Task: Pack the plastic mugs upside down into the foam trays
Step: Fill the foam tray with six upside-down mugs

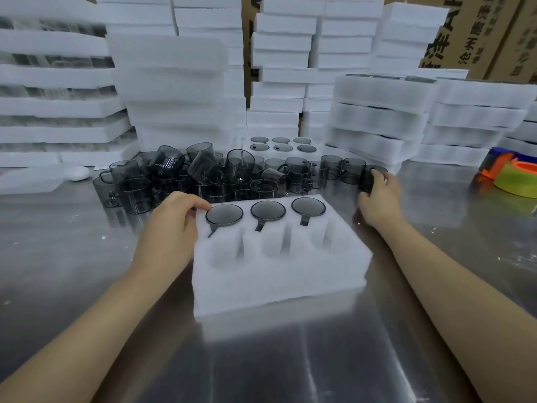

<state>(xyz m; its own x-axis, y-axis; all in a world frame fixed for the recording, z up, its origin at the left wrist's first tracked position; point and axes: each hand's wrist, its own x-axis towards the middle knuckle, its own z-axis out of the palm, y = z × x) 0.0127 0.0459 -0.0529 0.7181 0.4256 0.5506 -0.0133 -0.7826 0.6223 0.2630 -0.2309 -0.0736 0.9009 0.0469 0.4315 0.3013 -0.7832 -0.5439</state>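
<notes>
Gripping one dark, translucent mug [368,177] at the right end of the loose heap, your right hand [379,199] has its fingers curled over the mug's top and side; whether the mug is off the table cannot be told. Left of that hand and nearer to you lies the foam tray [276,286], with six pockets. Its far row holds three seated mugs [268,210], bases up, handles laid in their slots; its near row is three empty pockets [273,247]. Your left hand [174,218] holds the tray's far left corner, fingers curled at the edge, forefinger just beside the first seated mug. Step in hand, as judged: taking the fourth mug, tray half filled. Next move: lift the mug, turn it mouth down and carry it left and toward you to a near pocket, handle lined up with its slot; steady the tray meanwhile, since light foam could slide on steel. Beyond both hands: loose mugs [186,175], heaped, some upright, some tipped. Beyond these: one filled tray [246,145], six bases showing. Surface: steel table [319,359], reflective, flecked with white crumbs. Right of the right hand: tape dispenser [513,175], orange and blue, yellow-green roll. Left of the left hand, well apart: white rounded object [77,173], kind unclear. Room: stacked trays [377,117] walling the back and sides; printed cartons [479,33] behind.
</notes>
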